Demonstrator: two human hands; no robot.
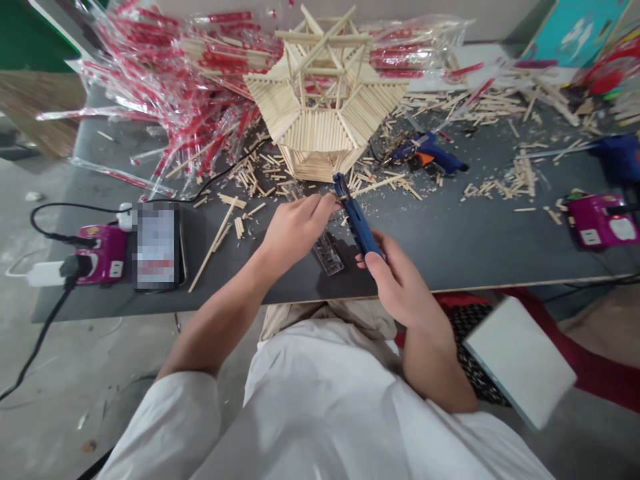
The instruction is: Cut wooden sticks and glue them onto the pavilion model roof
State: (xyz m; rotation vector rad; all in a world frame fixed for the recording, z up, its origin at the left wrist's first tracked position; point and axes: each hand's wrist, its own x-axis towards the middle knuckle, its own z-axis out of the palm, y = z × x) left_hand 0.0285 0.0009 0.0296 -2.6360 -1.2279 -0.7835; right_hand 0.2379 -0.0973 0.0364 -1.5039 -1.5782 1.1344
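Observation:
My right hand (403,277) is closed around the handles of a long blue hand cutter (359,221), its dark head pointing away from me. Close by the cutter's head, the fingers of my left hand (300,223) pinch a short wooden stick (342,198), mostly hidden by the fingertips. Under my hands a clear ruler (327,253) lies on the dark table (270,283). Just beyond stands a tiered model (320,130) built of thin wooden sticks, with sloping panels and crossed sticks on top.
Plastic-wrapped sticks (200,80) are heaped at back left. A blue glue gun (433,153) lies right of the model among stick offcuts (500,187). A phone (157,247) and purple power socket (105,253) sit left; another purple socket (603,220) is right. A white-topped stool (523,360) stands below.

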